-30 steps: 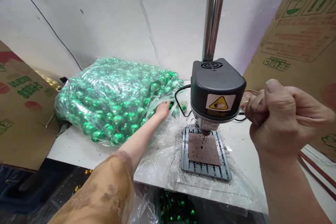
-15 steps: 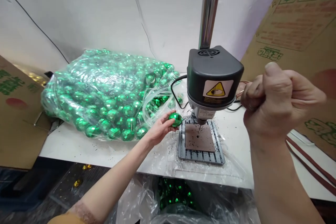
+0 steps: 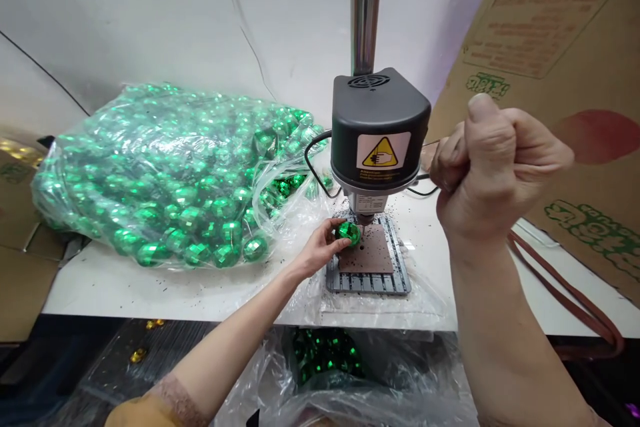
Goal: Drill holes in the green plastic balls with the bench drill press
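My left hand (image 3: 325, 248) is closed around a green faceted bauble (image 3: 349, 232), holding it by the drill bit (image 3: 365, 229) above the brown pad (image 3: 374, 257). Whether the bauble touches the bit I cannot tell. My right hand (image 3: 493, 167) makes a fist beside the black head of a drill press (image 3: 381, 127). A thin rod leads from the head toward that fist, which seems wrapped round the press handle; the grip itself is hidden. The pad lies on the slotted metal base (image 3: 369, 285), scattered with dark shavings.
A big clear bag of green baubles (image 3: 165, 180) lies left on the white table (image 3: 165, 287). Below the front edge, another plastic bag (image 3: 395, 393) holds more green baubles. Cardboard boxes (image 3: 530, 53) stand on both sides. A brown strap (image 3: 565, 287) hangs at right.
My left hand has brought the green bauble rightward from beside the base to under the drill head. The whole view has shifted; my right fist keeps its place beside the press.
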The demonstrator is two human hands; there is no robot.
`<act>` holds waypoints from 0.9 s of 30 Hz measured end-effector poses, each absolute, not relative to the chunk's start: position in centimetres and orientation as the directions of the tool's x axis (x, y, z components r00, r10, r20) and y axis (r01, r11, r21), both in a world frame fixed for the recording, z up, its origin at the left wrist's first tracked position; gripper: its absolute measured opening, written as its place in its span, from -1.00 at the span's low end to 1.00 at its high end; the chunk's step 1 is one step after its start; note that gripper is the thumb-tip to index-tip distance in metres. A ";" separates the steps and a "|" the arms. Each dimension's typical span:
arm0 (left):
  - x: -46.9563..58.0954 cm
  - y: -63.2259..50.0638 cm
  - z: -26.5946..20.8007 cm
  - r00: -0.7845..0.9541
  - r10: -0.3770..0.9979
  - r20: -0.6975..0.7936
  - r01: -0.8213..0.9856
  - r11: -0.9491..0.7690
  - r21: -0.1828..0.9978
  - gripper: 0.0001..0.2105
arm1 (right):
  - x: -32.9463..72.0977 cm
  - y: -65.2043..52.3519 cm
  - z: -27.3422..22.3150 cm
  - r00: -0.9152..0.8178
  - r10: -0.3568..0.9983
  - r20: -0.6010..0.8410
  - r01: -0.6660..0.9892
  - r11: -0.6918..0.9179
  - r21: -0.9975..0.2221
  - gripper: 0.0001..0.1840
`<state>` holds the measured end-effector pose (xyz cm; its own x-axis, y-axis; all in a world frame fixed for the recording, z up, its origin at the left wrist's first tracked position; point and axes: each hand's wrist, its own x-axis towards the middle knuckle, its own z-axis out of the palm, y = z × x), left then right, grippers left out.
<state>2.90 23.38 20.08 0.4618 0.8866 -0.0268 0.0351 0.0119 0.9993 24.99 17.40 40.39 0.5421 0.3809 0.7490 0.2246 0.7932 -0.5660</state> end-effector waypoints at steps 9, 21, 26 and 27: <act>3.5 23.0 20.6 0.478 0.878 -0.008 0.141 -0.068 0.988 -0.35 | 24.9 17.3 40.7 0.557 0.391 0.733 0.194 0.797 -0.572 -0.29; 5.7 21.8 20.9 0.366 0.930 0.042 0.292 -0.157 0.944 -0.42 | 25.0 17.6 40.2 0.548 0.372 0.749 0.189 0.817 -0.545 -0.35; 6.6 21.2 18.9 0.357 0.928 0.103 0.203 -0.185 0.962 -0.44 | 25.1 17.6 40.1 0.550 0.364 0.752 0.199 0.818 -0.540 -0.39; 6.7 21.2 18.5 0.373 0.921 0.109 0.178 -0.187 0.966 -0.44 | 25.0 17.6 40.2 0.552 0.363 0.751 0.196 0.818 -0.540 -0.40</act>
<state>6.66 21.16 18.51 0.3734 0.9212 0.1095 0.1776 -0.1868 0.9662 25.04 17.60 40.17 0.5517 0.3633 0.7508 0.1962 0.8184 -0.5401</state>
